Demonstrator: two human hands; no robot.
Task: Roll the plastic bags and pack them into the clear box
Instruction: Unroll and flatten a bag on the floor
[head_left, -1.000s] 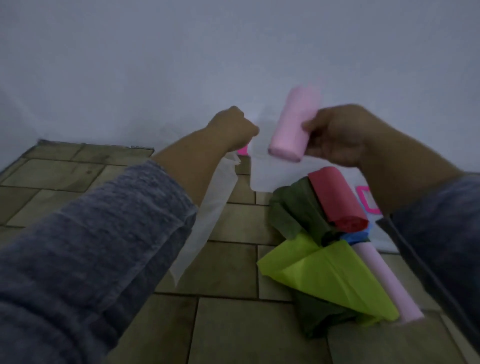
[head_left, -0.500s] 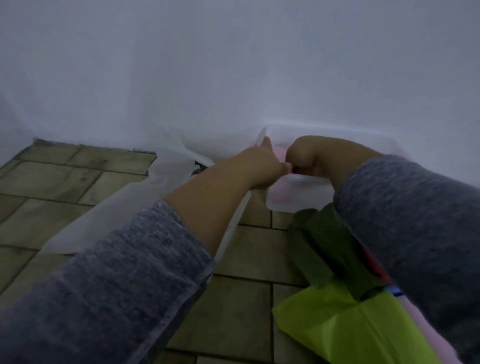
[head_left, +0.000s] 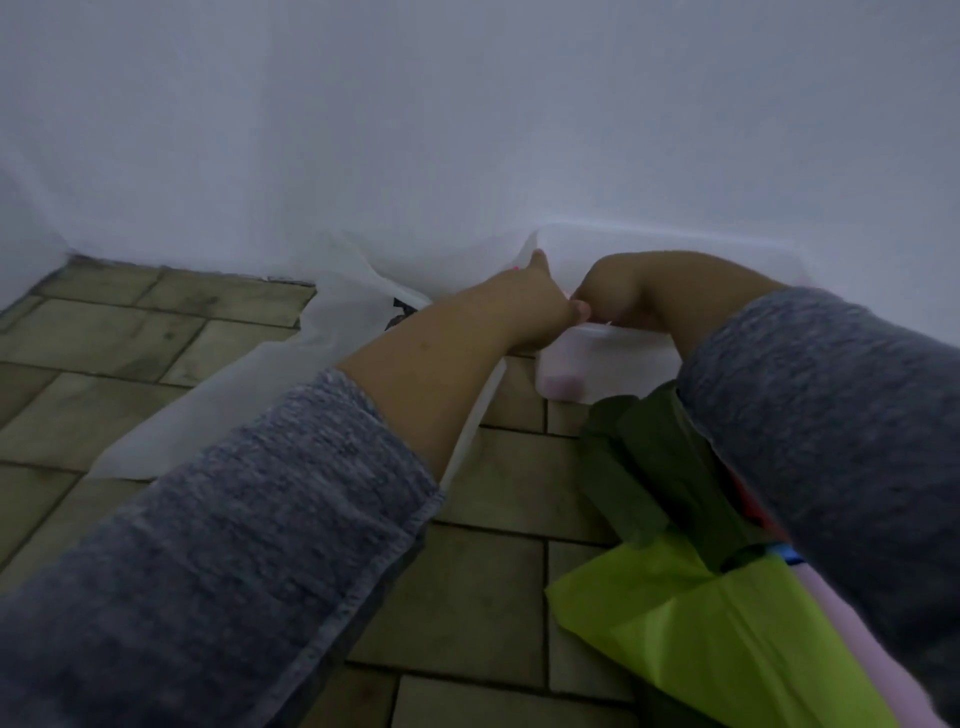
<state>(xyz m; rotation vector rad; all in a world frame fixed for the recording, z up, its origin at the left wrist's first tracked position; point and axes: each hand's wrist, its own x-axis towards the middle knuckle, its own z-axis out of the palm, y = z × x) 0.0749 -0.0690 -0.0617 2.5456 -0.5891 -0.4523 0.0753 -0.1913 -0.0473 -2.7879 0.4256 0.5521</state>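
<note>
Both hands reach into the clear box (head_left: 613, 358), a translucent rigid plastic container on the tiled floor (head_left: 493, 597) against the white wall. A pink roll (head_left: 563, 371) shows through its near corner. Left hand (head_left: 524, 306) and right hand (head_left: 618, 291) grip: cannot tell. Crinkled dark green bag (head_left: 660, 467) and smooth lime bag (head_left: 727, 639) lie nearby.
</note>
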